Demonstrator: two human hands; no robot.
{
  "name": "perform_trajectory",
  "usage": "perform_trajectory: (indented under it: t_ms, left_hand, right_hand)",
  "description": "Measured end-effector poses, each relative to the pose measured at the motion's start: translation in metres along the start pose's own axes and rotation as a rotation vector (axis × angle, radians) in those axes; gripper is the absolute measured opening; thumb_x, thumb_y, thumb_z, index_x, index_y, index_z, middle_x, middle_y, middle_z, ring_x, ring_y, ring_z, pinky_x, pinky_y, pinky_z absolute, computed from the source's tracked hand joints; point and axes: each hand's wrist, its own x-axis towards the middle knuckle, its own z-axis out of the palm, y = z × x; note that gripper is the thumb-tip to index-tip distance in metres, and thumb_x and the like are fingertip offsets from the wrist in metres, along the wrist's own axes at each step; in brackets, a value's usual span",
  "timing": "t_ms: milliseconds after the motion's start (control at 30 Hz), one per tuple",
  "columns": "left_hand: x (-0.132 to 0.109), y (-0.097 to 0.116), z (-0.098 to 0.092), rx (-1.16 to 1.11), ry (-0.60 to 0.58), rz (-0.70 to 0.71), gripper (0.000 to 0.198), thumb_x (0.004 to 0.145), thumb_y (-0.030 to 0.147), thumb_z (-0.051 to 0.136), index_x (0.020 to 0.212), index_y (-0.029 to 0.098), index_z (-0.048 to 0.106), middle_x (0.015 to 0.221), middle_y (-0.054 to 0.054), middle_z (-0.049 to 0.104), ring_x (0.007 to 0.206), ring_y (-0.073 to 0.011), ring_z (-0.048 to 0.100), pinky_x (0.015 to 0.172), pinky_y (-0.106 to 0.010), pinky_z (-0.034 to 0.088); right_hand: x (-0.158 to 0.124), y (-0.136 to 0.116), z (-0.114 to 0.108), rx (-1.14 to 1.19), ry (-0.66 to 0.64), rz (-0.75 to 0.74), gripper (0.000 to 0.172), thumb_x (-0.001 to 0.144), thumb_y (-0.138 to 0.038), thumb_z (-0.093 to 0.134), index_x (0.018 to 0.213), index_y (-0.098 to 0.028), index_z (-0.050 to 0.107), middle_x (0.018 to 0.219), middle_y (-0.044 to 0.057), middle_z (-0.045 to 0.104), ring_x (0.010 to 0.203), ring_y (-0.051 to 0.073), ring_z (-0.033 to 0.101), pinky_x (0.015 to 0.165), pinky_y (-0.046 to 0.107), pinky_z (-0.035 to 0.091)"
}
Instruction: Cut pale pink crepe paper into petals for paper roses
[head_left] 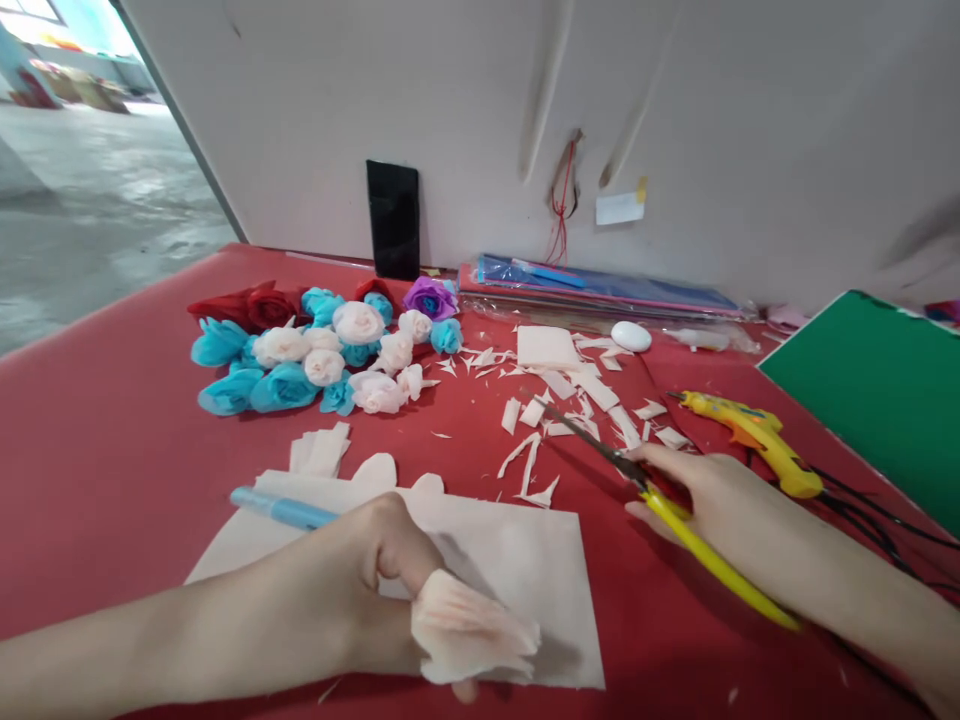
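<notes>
My left hand (375, 590) is closed on a pale peach crepe-paper flower (471, 630), pinched over the lower part of a cream paper sheet (540, 570). Most of those fingers are behind the petals. In my right hand (690, 490) is a pair of scissors (705, 560) with yellow handles, its dark blades pointing left over paper scraps. A light blue pen (281, 508) lies on the sheet, partly covered by my left wrist. Small cut paper pieces (321, 450) rest at the sheet's far edge.
Finished blue, white, red and purple paper flowers (358, 323) cluster at the back left. Cream scraps (592, 388) litter the red table (112, 420). A yellow glue gun (757, 430) with black cable lies right, beside a green board (877, 390). A black phone (394, 220) leans against the wall.
</notes>
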Motion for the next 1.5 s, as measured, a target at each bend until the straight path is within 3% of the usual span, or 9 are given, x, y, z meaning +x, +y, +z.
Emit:
perform_trajectory:
  t_ms: [233, 433, 600, 733, 867, 1100, 1267, 1367, 1500]
  left_hand:
    - [0.005, -0.006, -0.001, 0.159, -0.002, 0.067, 0.016, 0.082, 0.029, 0.067, 0.075, 0.021, 0.079, 0.072, 0.001, 0.075, 0.061, -0.0111, 0.064, 0.057, -0.013, 0.047]
    - [0.012, -0.009, 0.003, 0.089, 0.129, 0.123, 0.021, 0.083, 0.030, 0.065, 0.068, 0.022, 0.078, 0.072, -0.001, 0.073, 0.063, -0.0120, 0.060, 0.063, -0.016, 0.049]
    - [0.013, -0.009, -0.002, -0.008, 0.345, 0.138, 0.007, 0.077, 0.032, 0.071, 0.076, 0.031, 0.079, 0.088, 0.000, 0.072, 0.078, -0.0157, 0.067, 0.069, -0.018, 0.050]
    - [0.017, 0.004, 0.005, -0.058, 0.428, 0.109, 0.013, 0.073, 0.037, 0.072, 0.069, 0.027, 0.077, 0.091, -0.002, 0.068, 0.079, -0.0190, 0.065, 0.073, -0.022, 0.051]
    - [0.026, 0.011, 0.022, -0.155, 0.398, 0.142, 0.019, 0.077, 0.035, 0.068, 0.063, 0.021, 0.070, 0.087, -0.001, 0.060, 0.079, -0.0164, 0.059, 0.075, -0.022, 0.050]
    - [0.041, 0.009, 0.038, -0.358, 0.230, 0.128, 0.035, 0.087, 0.034, 0.061, 0.059, 0.015, 0.069, 0.062, -0.001, 0.063, 0.068, -0.0142, 0.059, 0.072, -0.022, 0.047]
    - [0.039, 0.015, 0.030, -0.362, 0.301, 0.151, 0.035, 0.089, 0.038, 0.058, 0.063, 0.019, 0.070, 0.063, 0.001, 0.067, 0.064, -0.0130, 0.061, 0.067, -0.020, 0.049]
    - [0.034, 0.022, 0.022, -0.141, 0.450, 0.157, 0.024, 0.086, 0.036, 0.064, 0.067, 0.024, 0.072, 0.068, 0.004, 0.067, 0.068, -0.0119, 0.061, 0.064, -0.016, 0.048]
    - [0.030, 0.029, 0.017, 0.193, 0.498, 0.294, 0.024, 0.086, 0.030, 0.063, 0.066, 0.027, 0.075, 0.070, 0.004, 0.065, 0.065, -0.0087, 0.058, 0.059, -0.011, 0.046]
  right_hand:
    - [0.003, 0.002, 0.007, -0.156, -0.046, -0.018, 0.027, 0.075, -0.007, 0.048, 0.089, -0.024, 0.064, 0.080, 0.004, 0.071, 0.066, 0.021, 0.065, 0.058, 0.026, 0.041]
    - [-0.001, 0.019, 0.016, -0.169, -0.003, -0.106, 0.056, 0.064, -0.002, 0.049, 0.112, -0.027, 0.064, 0.112, 0.007, 0.069, 0.099, 0.026, 0.066, 0.072, 0.029, 0.051]
    - [-0.006, -0.010, 0.013, -0.129, 0.170, -0.181, 0.036, 0.082, -0.015, 0.052, 0.115, -0.017, 0.066, 0.118, 0.014, 0.064, 0.110, 0.030, 0.059, 0.094, 0.044, 0.046]
    - [-0.019, -0.053, 0.019, 0.431, 0.117, -0.346, 0.022, 0.083, -0.032, 0.064, 0.101, -0.022, 0.071, 0.092, 0.002, 0.070, 0.080, 0.013, 0.066, 0.071, 0.019, 0.052]
    - [-0.026, -0.071, 0.035, 0.726, 0.012, -0.336, 0.013, 0.083, -0.030, 0.066, 0.089, -0.021, 0.071, 0.078, -0.002, 0.068, 0.073, 0.011, 0.061, 0.068, 0.017, 0.048]
    - [-0.025, -0.073, 0.038, 0.917, 0.014, -0.279, 0.030, 0.083, -0.024, 0.051, 0.056, -0.015, 0.060, 0.053, -0.002, 0.055, 0.052, 0.008, 0.049, 0.053, 0.018, 0.039]
    - [-0.026, -0.071, 0.038, 0.961, -0.003, -0.228, 0.033, 0.083, -0.029, 0.053, 0.055, -0.015, 0.061, 0.054, 0.000, 0.058, 0.053, 0.008, 0.051, 0.053, 0.018, 0.038]
    - [-0.026, -0.069, 0.039, 0.970, -0.040, -0.186, 0.033, 0.084, -0.032, 0.053, 0.058, -0.014, 0.064, 0.054, 0.000, 0.058, 0.049, 0.008, 0.048, 0.049, 0.019, 0.037]
    - [-0.026, -0.069, 0.037, 0.946, -0.087, -0.186, 0.019, 0.082, -0.026, 0.057, 0.070, -0.015, 0.066, 0.065, 0.000, 0.060, 0.056, 0.009, 0.050, 0.050, 0.018, 0.038]
